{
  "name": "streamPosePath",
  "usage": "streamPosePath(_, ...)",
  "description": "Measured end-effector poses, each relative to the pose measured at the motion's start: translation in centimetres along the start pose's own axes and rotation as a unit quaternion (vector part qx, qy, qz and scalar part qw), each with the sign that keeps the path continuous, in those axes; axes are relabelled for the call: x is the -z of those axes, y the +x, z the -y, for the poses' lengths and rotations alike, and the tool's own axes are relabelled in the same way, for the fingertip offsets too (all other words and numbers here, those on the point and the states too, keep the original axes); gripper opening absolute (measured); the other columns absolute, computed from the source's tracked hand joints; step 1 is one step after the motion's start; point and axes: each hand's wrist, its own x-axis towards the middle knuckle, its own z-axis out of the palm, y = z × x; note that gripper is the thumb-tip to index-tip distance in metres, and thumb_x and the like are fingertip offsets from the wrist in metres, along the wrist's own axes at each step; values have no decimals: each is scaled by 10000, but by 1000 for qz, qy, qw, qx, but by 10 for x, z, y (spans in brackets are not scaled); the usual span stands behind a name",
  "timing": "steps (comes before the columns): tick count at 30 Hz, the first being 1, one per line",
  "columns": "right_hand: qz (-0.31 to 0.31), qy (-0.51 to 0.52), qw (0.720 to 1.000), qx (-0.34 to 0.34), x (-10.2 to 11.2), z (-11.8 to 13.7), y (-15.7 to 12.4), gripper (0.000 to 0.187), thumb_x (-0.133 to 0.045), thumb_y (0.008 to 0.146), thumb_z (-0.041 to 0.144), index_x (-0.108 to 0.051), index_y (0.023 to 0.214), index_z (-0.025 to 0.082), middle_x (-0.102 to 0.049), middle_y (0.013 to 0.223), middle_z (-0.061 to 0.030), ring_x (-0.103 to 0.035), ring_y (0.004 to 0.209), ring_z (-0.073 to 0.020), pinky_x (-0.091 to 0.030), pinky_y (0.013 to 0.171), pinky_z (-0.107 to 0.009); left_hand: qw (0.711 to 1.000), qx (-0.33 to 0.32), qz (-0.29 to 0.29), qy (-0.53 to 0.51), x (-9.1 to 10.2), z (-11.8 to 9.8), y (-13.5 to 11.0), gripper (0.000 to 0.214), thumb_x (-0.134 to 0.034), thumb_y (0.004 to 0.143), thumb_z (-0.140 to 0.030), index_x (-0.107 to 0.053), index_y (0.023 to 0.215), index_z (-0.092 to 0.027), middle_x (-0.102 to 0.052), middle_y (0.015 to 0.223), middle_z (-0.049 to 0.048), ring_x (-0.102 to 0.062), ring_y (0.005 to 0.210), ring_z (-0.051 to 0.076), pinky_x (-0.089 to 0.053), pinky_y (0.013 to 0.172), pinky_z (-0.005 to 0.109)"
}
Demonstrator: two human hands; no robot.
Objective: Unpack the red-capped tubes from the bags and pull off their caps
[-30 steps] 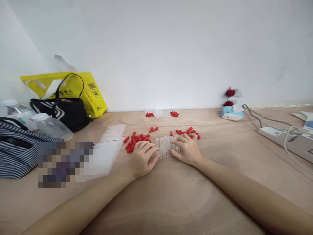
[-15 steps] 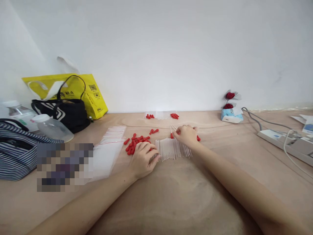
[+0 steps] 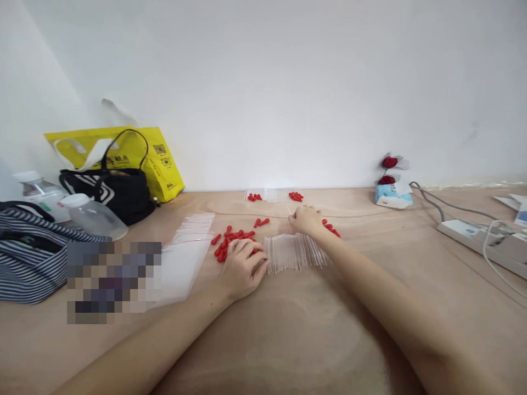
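Note:
My left hand (image 3: 244, 270) lies on the table with its fingers loosely bent and apart. Its fingertips cover part of a pile of red rubber bulbs (image 3: 224, 247) and reach the left end of a row of clear glass tubes (image 3: 294, 251). Beyond that row, my right hand (image 3: 307, 220) is closed. A thin clear tube (image 3: 290, 209) pokes out past its fingers, seemingly part of a dropper whose bulb end is hidden. A few more red bulbs (image 3: 331, 228) lie just right of the right wrist.
Clear plastic bags (image 3: 187, 258) lie left of the pile. Bagged red bulbs (image 3: 296, 196) sit near the wall. At left stand a yellow bag (image 3: 167, 164), a black bag (image 3: 127, 197), a striped bag (image 3: 33, 274) and bottles (image 3: 99, 216). A power strip (image 3: 465, 233) and tissue pack (image 3: 393, 196) are right.
My right hand has moved slightly left and away over the tubes, and now covers the red bulb that showed beside it. The left hand keeps its place. The view has shifted a little.

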Motion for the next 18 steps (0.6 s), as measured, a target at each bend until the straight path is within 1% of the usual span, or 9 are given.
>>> streamPosePath(2, -20, 1, 999, 37, 4, -8, -15, 257, -370, 828, 272, -575, 879, 125, -615, 938, -138, -529, 895, -246, -254, 830, -413, 1000, 1, -3, 4, 0, 1, 0, 127, -493, 791, -246, -607, 755, -204, -616, 843, 19, -513, 862, 176, -301, 834, 381)
streamPosePath(4, -52, -1, 996, 74, 5, -19, -34, 247, -337, 859, 259, -540, 917, 132, -630, 838, -102, -537, 821, -211, -175, 888, -429, 1000, 1, -8, 11, -1, 1, 0, 124, -493, 789, -252, -604, 818, -204, -616, 861, 28, -513, 875, 187, -310, 832, 382)
streamPosePath(5, -103, -1, 986, 132, 3, -25, -45, 230, -341, 865, 257, -536, 887, 137, -631, 772, -81, -535, 773, -195, -152, 895, -430, 1000, 1, -14, 16, -2, 1, 0, 145, -493, 788, -257, -595, 873, -198, -614, 883, 39, -510, 889, 195, -317, 832, 383)
streamPosePath(7, -194, 13, 949, 247, -2, -36, -65, 196, -389, 865, 284, -535, 804, 168, -626, 727, -41, -517, 757, -172, -146, 894, -404, 999, 1, -41, 26, -2, 0, 0, 255, -495, 785, -273, -549, 1012, -170, -597, 958, 77, -497, 935, 216, -333, 840, 386)
streamPosePath(9, -256, 28, 912, 318, -9, -43, -82, 186, -421, 863, 283, -537, 755, 185, -619, 707, -11, -501, 738, -144, -159, 887, -373, 996, 3, -81, 32, -2, -1, 0, 381, -494, 785, -287, -472, 1129, -127, -557, 1051, 124, -472, 998, 237, -344, 860, 391)
streamPosePath(11, -285, 43, 889, 355, -15, -44, -93, 172, -441, 858, 258, -542, 738, 188, -612, 678, 9, -489, 705, -122, -171, 884, -357, 994, -10, -101, 34, -1, -2, 0, 413, -490, 791, -290, -446, 1162, -115, -543, 1083, 140, -461, 1025, 243, -352, 863, 389)
streamPosePath(12, -291, 51, 882, 368, -18, -43, -96, 163, -446, 855, 242, -545, 738, 189, -609, 666, 17, -486, 692, -115, -176, 883, -354, 994, -25, -97, 34, -1, -2, 0, 378, -488, 797, -282, -470, 1143, -131, -562, 1059, 124, -474, 1004, 234, -353, 857, 385)
streamPosePath(15, -301, 72, 866, 393, -22, -35, -101, 142, -455, 845, 211, -556, 747, 191, -608, 654, 27, -486, 678, -107, -189, 875, -354, 994, -83, -57, 34, -1, -4, 0, 206, -490, 814, -238, -572, 1001, -210, -643, 869, 26, -531, 846, 177, -332, 849, 379)
streamPosePath(18, -313, 90, 854, 406, -24, -28, -102, 134, -468, 839, 218, -565, 750, 193, -611, 656, 29, -487, 669, -99, -195, 873, -351, 992, -113, -46, 43, -3, -6, -1, 145, -502, 818, -224, -605, 918, -239, -660, 756, -25, -541, 750, 143, -293, 878, 400)
